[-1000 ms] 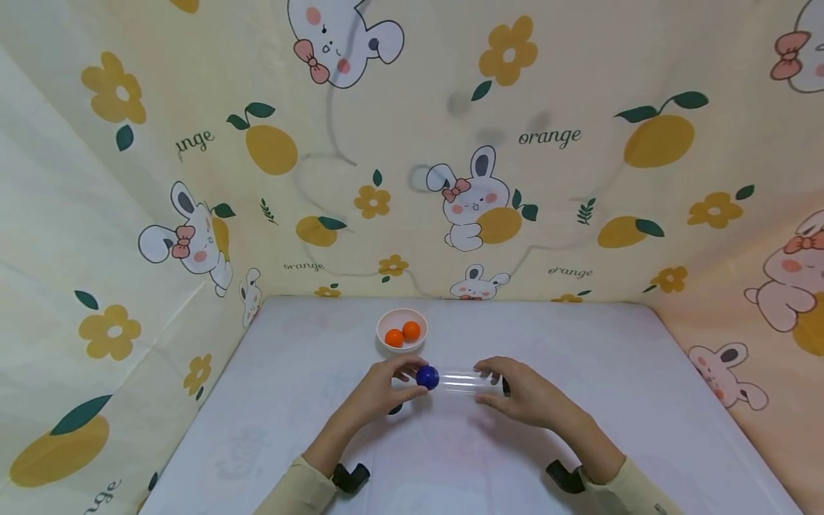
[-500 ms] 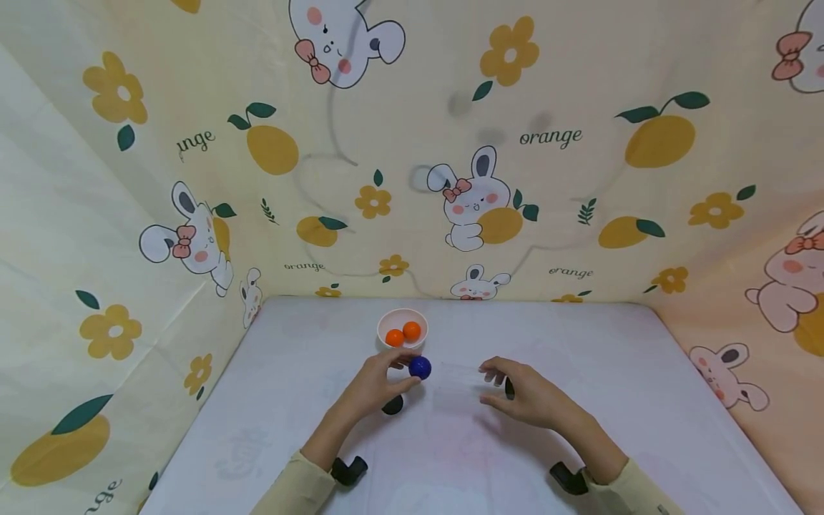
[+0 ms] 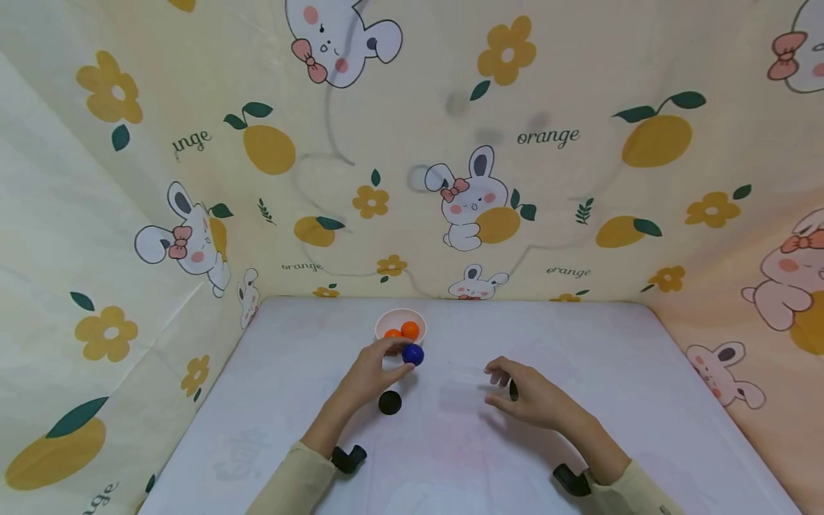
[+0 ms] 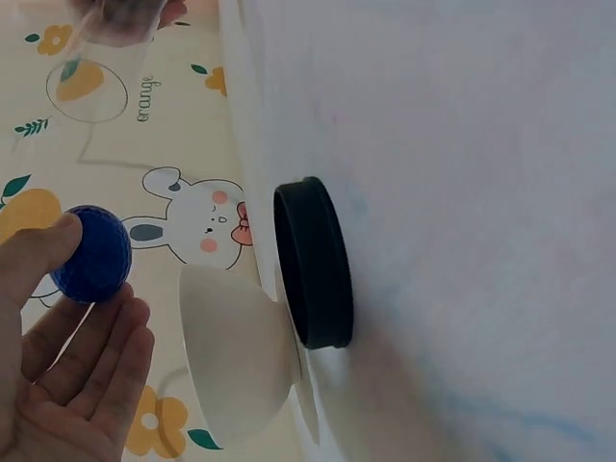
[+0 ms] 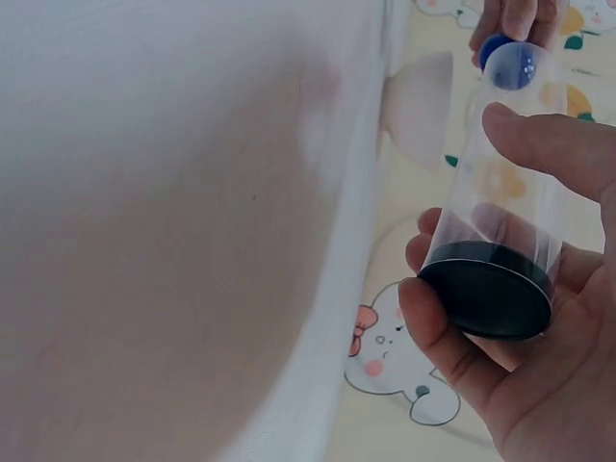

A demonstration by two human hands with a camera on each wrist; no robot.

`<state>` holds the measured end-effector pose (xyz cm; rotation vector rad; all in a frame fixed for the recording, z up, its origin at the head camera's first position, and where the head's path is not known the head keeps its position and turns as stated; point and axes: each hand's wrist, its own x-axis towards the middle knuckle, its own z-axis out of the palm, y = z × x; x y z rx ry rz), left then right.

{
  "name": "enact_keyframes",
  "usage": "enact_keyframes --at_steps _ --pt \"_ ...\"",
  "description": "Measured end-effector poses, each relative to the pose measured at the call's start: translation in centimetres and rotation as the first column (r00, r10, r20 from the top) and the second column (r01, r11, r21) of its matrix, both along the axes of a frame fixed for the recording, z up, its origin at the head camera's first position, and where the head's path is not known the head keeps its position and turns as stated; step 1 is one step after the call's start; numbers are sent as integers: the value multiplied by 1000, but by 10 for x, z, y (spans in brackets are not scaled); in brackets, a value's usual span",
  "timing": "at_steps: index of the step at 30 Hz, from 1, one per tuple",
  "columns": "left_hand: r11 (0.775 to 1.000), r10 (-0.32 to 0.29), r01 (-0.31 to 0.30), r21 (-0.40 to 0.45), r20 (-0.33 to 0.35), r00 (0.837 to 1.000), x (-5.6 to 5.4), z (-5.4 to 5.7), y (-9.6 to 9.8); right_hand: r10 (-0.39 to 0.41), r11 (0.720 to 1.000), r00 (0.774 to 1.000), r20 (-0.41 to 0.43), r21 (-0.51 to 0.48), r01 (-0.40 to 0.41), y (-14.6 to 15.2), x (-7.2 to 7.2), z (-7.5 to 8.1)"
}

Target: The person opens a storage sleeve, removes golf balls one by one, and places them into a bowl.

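Between the thumb and fingers of my left hand [image 3: 363, 379] is a blue ball [image 3: 413, 354] with a dimpled surface, held just in front of the bowl. My right hand [image 3: 533, 395] grips a clear plastic tube [image 5: 505, 178], hard to make out in the head view. A black cap [image 5: 491, 294] covers the tube's near end, and its round rim points toward my left hand. On the table below my left hand lies a loose black lid [image 3: 390, 403].
A pale bowl [image 3: 381, 322] stands behind my left hand with two orange balls [image 3: 410, 330] in it. The white-covered table [image 3: 579, 343] ends at a patterned cloth backdrop [image 3: 412, 143] behind and at both sides.
My left hand has moved the blue ball away from the tube, leftward and back toward the bowl. The black lid has come into full view. My right hand has shifted slightly right with the tube.
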<state>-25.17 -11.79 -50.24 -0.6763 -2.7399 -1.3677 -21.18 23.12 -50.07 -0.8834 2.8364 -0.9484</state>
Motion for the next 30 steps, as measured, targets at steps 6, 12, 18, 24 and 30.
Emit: enact_keyframes --at_steps 6,12,18,24,30 --pt "1000 -4 4 7 -61 998 -9 -1 -2 -13 1000 1000 1 -15 13 1 -1 -2" --pt "1000 27 -28 -12 -85 996 -16 -1 -3 -6 1000 1000 -8 -28 6 2 -2 -2" --pt "998 53 -54 -18 -69 996 -22 -2 -2 7 999 1000 -25 -38 -8 4 -4 -4" --pt "996 82 -85 -37 -69 994 -29 -5 0 -16 999 999 -44 -41 15 5 -2 -5" --pt "995 90 -94 -41 -83 992 -33 -4 2 -56 996 998 1 -65 56 6 -2 -5"
